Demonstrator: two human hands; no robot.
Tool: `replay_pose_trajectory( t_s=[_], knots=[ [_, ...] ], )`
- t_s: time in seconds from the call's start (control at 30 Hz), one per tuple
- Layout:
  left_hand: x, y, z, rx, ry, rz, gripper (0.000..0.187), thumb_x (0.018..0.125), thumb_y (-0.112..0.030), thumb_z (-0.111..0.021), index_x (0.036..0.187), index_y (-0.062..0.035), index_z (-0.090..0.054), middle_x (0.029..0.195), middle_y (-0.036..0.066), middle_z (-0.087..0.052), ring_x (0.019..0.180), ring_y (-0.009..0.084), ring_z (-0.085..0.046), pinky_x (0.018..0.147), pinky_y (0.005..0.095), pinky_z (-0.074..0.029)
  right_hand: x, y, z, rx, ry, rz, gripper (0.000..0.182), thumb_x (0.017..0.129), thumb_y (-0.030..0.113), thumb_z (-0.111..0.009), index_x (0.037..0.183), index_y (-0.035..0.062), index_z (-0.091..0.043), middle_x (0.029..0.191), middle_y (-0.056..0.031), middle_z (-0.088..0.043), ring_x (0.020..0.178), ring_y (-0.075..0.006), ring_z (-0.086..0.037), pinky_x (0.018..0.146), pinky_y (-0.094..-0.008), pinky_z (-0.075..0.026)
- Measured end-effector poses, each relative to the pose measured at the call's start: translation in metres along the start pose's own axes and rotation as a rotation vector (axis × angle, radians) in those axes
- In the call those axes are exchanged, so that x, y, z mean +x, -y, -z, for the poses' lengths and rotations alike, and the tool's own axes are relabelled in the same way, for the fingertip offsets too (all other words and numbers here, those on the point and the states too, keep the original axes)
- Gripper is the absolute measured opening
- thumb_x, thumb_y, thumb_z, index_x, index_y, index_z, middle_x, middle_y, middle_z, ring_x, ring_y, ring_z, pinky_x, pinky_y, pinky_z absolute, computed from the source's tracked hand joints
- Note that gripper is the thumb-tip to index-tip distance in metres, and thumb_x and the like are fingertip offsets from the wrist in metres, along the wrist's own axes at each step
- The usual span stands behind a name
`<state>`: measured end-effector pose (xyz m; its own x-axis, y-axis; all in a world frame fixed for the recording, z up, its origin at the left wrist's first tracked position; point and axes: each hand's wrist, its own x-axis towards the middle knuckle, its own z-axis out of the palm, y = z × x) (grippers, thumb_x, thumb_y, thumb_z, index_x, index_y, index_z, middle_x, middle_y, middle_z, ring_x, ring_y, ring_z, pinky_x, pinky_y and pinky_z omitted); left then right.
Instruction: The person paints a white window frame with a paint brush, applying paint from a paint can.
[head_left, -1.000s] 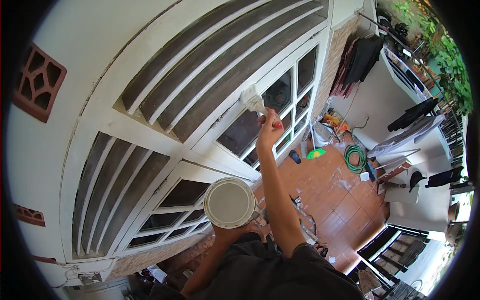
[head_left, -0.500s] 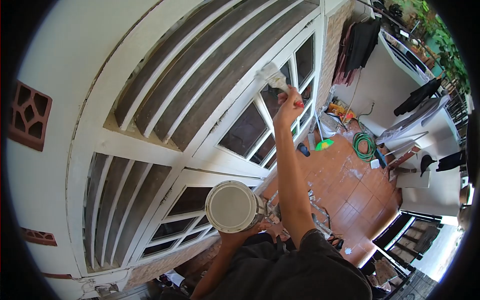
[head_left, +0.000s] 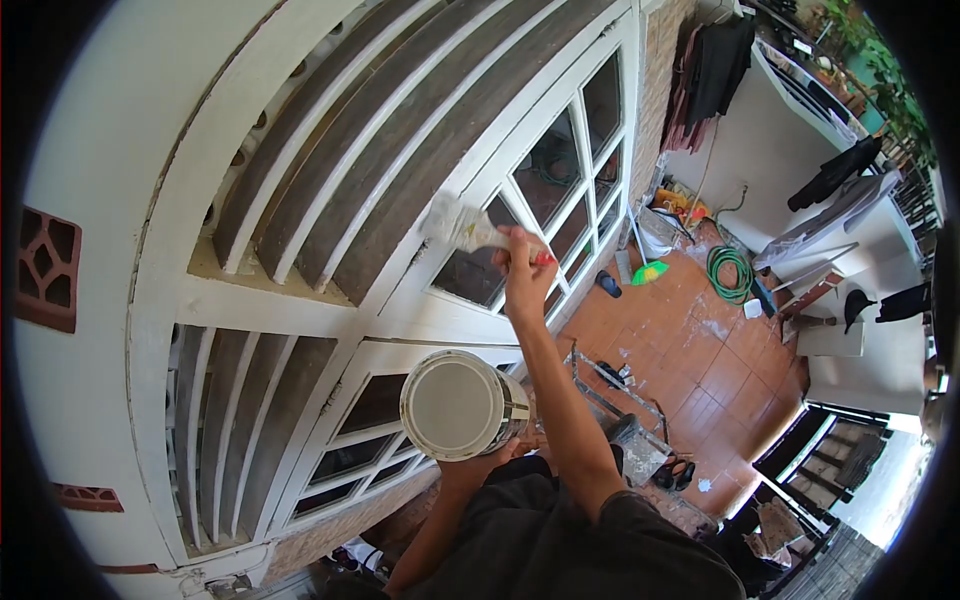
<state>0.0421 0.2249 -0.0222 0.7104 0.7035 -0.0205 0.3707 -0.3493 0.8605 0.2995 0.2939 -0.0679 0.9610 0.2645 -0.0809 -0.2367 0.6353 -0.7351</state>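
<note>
My right hand (head_left: 524,275) is closed around a wide paintbrush (head_left: 465,228) with a red-tipped handle. The pale bristles overlap the white wooden window frame (head_left: 412,285), close to the edge beside the dark slats. Lower down, my left hand (head_left: 482,468) supports a paint can (head_left: 455,405) from below and behind, its fingers partly hidden by the can. The can's round, pale grey top faces the camera. Just behind it is the lower window, with white bars and dark panes (head_left: 375,402).
Slatted vents (head_left: 375,170) curve along the wall to the left. On the tiled floor (head_left: 715,375) below stand a metal ladder-like frame (head_left: 600,400), a coiled green hose (head_left: 729,275) and a green broom (head_left: 650,272). Dark clothes (head_left: 720,70) hang farther back.
My right hand has moved the brush down and left along the window frame, from the upper panes toward the vent corner. The paint can has shifted slightly left and stays in my left hand.
</note>
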Motion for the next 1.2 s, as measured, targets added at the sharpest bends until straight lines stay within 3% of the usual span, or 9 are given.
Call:
replay_pose_trajectory(
  t_s=[0.23,0.3,0.4,0.53,0.6,0.8,0.9,1.03,1.2],
  knots=[
    [-0.002,-0.02,0.002,-0.205,-0.002,0.296,0.075,0.061,-0.021,-0.092,0.123,-0.0008,-0.056,0.114,0.011,-0.063,0.103,0.0221,-0.061,0.093,0.0345,-0.05,0.103,0.014,0.004,0.084,-0.264,0.276,0.029,0.097,0.027,-0.062,0.1,-0.0018,-0.068,0.067,-0.0037,-0.061,0.058,-0.0065,-0.052,0.052,-0.0214,-0.039],
    [-0.007,-0.003,0.005,0.006,0.009,0.233,0.076,0.06,-0.02,-0.092,0.123,-0.0003,-0.055,0.113,0.011,-0.063,0.102,0.0216,-0.062,0.093,0.0339,-0.051,0.107,0.018,0.001,0.086,-0.281,0.286,0.029,0.097,0.027,-0.061,0.099,-0.001,-0.068,0.067,-0.0032,-0.061,0.057,-0.0063,-0.052,0.052,-0.0209,-0.038],
    [-0.003,-0.001,0.005,-0.061,-0.001,0.277,0.074,0.06,-0.018,-0.092,0.122,-0.0005,-0.056,0.114,0.011,-0.063,0.101,0.0213,-0.062,0.091,0.0337,-0.052,0.083,0.001,-0.004,-0.048,-0.209,0.27,0.03,0.098,0.027,-0.059,0.096,-0.001,-0.068,0.066,-0.0018,-0.062,0.055,-0.0061,-0.051,0.051,-0.0204,-0.038],
    [0.009,0.007,-0.001,0.081,-0.025,-0.02,0.073,0.06,-0.016,-0.092,0.122,-0.0006,-0.057,0.114,0.01,-0.063,0.101,0.0212,-0.062,0.09,0.0338,-0.052,0.02,-0.006,0.003,-0.067,-0.08,0.06,0.03,0.096,0.029,-0.063,0.09,0.0007,-0.071,0.062,-0.0019,-0.06,0.051,-0.0051,-0.05,0.046,-0.0203,-0.036],
    [0.016,-0.001,-0.001,0.041,-0.016,-0.028,0.073,0.059,-0.015,-0.092,0.122,-0.0006,-0.057,0.114,0.01,-0.063,0.101,0.0216,-0.062,0.091,0.0341,-0.052,0.022,-0.006,0.012,0.035,-0.094,0.012,0.031,0.096,0.03,-0.064,0.089,0.0012,-0.072,0.061,-0.0019,-0.059,0.051,-0.0056,-0.05,0.047,-0.0206,-0.036],
    [0.022,-0.015,0.0,-0.084,-0.012,0.239,0.079,0.059,-0.014,-0.092,0.125,0.0005,-0.053,0.117,0.012,-0.061,0.104,0.0223,-0.061,0.092,0.0346,-0.052,0.16,0.014,0.024,-0.092,-0.183,0.338,0.031,0.095,0.032,-0.064,0.092,0.0016,-0.069,0.063,0.0001,-0.059,0.05,-0.0056,-0.049,0.045,-0.0202,-0.034],
    [0.019,-0.009,0.002,-0.137,-0.028,0.294,0.084,0.058,-0.011,-0.092,0.128,0.002,-0.048,0.12,0.015,-0.058,0.106,0.0239,-0.06,0.094,0.0354,-0.051,0.234,0.032,0.025,0.107,-0.265,0.397,0.028,0.095,0.027,-0.064,0.093,-0.0012,-0.068,0.063,-0.0025,-0.059,0.053,-0.0078,-0.052,0.049,-0.0219,-0.038],
    [0.019,-0.002,0.005,-0.167,-0.077,0.276,0.083,0.058,-0.01,-0.092,0.127,0.0017,-0.047,0.119,0.015,-0.057,0.106,0.0242,-0.06,0.093,0.0353,-0.051,0.254,0.037,0.024,0.128,-0.328,0.475,0.027,0.095,0.024,-0.063,0.093,-0.003,-0.068,0.062,-0.0025,-0.058,0.054,-0.0077,-0.051,0.05,-0.0223,-0.039],
    [0.025,-0.005,0.001,-0.195,-0.165,0.131,0.071,0.061,-0.016,-0.092,0.12,0.0019,-0.057,0.112,0.012,-0.063,0.098,0.0222,-0.063,0.09,0.0325,-0.052,0.202,0.003,0.031,0.018,-0.228,0.357,0.029,0.097,0.025,-0.061,0.09,-0.0015,-0.07,0.06,-0.0013,-0.057,0.052,-0.0058,-0.047,0.047,-0.0221,-0.035]
  ],
)
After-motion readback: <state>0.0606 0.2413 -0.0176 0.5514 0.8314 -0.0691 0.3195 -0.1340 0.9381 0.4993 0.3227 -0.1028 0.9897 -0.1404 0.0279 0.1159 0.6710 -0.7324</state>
